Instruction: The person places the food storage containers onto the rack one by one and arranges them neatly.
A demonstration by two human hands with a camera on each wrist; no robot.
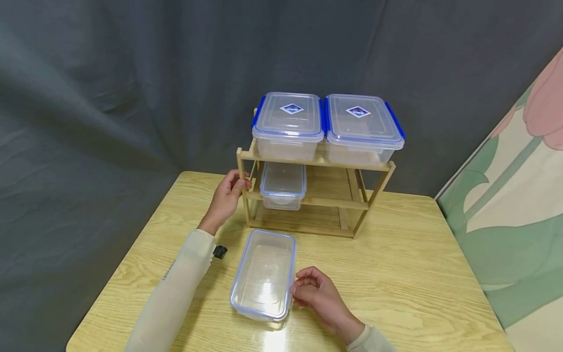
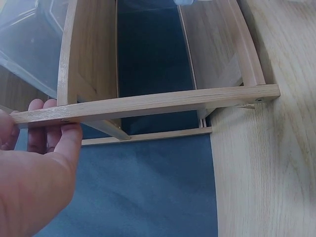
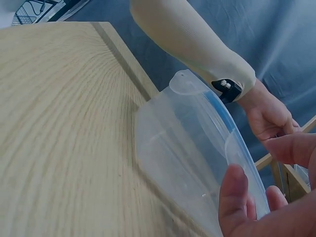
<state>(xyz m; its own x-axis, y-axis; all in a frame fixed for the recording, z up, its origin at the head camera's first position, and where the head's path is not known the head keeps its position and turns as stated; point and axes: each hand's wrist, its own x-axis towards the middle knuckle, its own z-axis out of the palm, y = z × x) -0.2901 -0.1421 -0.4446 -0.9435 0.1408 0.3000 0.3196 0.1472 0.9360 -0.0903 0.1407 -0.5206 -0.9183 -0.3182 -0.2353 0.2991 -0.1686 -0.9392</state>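
Note:
A wooden rack (image 1: 316, 201) stands at the back of the table. My left hand (image 1: 225, 201) grips its left front post (image 2: 163, 103), thumb on one side and fingers on the other. On the table in front lies a clear lidded food container (image 1: 265, 271) with a blue seal round its lid. My right hand (image 1: 323, 299) is at the container's right edge, fingers loosely bent. In the right wrist view, thumb and fingers (image 3: 233, 190) stand apart beside the lid's rim; whether they touch it is hard to tell.
Two larger containers with blue clips, a left one (image 1: 290, 117) and a right one (image 1: 365, 120), sit side by side on the rack's top. A smaller container (image 1: 283, 183) rests on the middle shelf at left. Behind hangs a dark curtain (image 1: 176, 73).

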